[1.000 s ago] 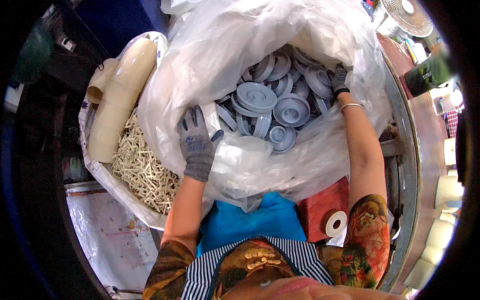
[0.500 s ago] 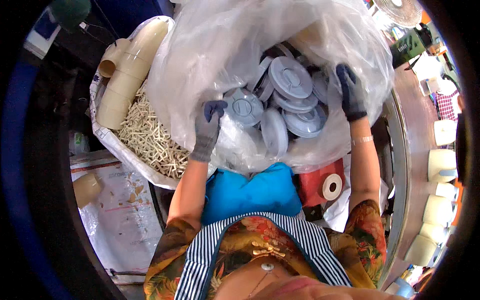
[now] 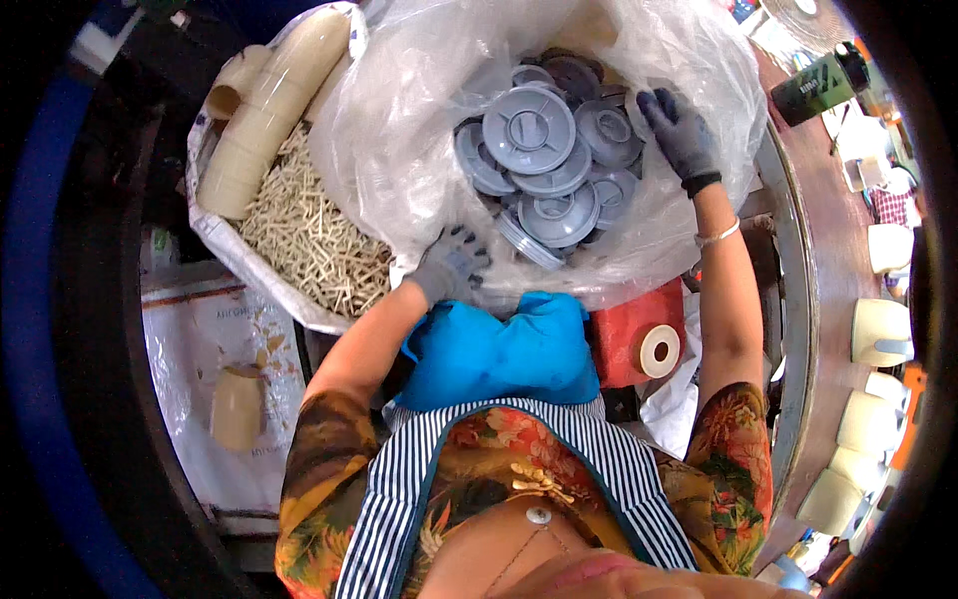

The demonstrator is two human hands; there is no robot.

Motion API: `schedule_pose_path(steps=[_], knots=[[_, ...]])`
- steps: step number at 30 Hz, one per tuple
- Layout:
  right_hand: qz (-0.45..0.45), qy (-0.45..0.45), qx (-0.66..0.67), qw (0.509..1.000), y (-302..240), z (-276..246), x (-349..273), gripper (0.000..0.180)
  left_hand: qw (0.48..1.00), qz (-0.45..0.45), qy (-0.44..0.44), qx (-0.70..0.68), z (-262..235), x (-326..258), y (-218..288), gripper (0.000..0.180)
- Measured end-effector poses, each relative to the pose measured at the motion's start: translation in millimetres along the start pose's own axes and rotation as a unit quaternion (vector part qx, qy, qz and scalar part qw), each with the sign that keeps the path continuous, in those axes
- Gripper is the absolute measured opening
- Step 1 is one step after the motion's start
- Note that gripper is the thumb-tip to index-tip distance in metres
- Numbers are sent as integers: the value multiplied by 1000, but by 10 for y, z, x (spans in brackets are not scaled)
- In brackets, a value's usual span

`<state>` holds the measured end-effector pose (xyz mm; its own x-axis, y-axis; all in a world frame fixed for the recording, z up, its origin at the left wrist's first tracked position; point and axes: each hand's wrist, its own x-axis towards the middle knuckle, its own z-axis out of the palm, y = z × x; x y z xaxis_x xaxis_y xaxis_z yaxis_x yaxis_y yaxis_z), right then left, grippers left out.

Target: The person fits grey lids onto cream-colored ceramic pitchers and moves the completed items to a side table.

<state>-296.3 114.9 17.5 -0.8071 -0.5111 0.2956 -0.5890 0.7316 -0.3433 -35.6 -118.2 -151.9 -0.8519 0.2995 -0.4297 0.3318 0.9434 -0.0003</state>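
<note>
Large clear plastic bag [image 3: 399, 150], centre far, holds the grey round lids [image 3: 544, 165]. We grip its near edge w/ the left hand [image 3: 449, 265], gloved fingers closed on the plastic. Our right hand [image 3: 679, 135], gloved, sits at the bag's right rim by the lids; can't tell its grip. Left of bag: sack of pale sticks [image 3: 309, 240]. Near us: blue cloth bundle [image 3: 499, 349], tape roll [image 3: 659, 351].

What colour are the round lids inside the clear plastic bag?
Grey-blue: the round lids show best in the head view.
</note>
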Motion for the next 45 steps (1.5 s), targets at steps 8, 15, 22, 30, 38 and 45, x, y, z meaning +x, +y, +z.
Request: schedule_pose_path(steps=[8,15,22,30,38,45], knots=[[-37,-443,-141,885,-607,740,-1712,52,967,-155,197,45,772,971,3,50],[-52,-479,-300,824,3,1683,-1611,72,993,-76,89,20,464,582,-19,66],[-54,-505,-304,807,312,2229,-1256,62,983,-81,91,140,1192,1088,23,64],[-46,-473,-302,826,390,2265,-1400,55,981,-97,135,103,891,1076,17,49],[-94,-432,-187,877,113,1474,-1686,49,833,-77,484,-257,309,-925,351,47],[-8,-26,31,999,-232,158,-2607,44,621,-697,359,-13,2015,-3149,469,93]])
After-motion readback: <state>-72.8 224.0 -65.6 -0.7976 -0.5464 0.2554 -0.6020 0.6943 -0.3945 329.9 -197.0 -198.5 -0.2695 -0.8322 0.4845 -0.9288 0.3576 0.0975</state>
